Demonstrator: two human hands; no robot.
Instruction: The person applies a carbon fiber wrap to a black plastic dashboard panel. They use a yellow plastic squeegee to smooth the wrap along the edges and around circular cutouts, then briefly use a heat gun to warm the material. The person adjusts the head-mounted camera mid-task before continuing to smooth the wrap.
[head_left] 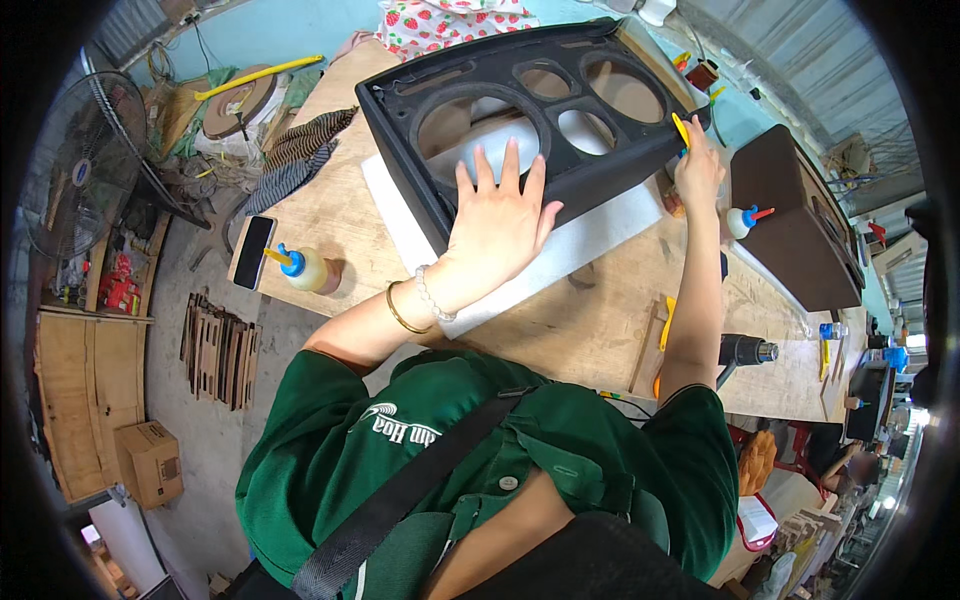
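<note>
A black speaker cabinet [620, 172] with several round openings lies on a white sheet [395, 225] on the wooden workbench [560, 330]. My left hand [500, 232] rests flat on the cabinet's near edge, fingers spread over the large left opening. At the right end, my right hand [700, 172] is closed around a yellow tool [681, 131] held against the cabinet's corner. The tool's working end is too small to make out. Just right of that hand stands a glue bottle [738, 222] with a blue cap and red tip.
A second, brown cabinet [785, 220] stands on the right. At the bench's left are a phone [254, 252], another glue bottle [315, 272] and a striped cloth [300, 155]. A heat gun [745, 350] lies near my right forearm. A fan [85, 175] stands far left.
</note>
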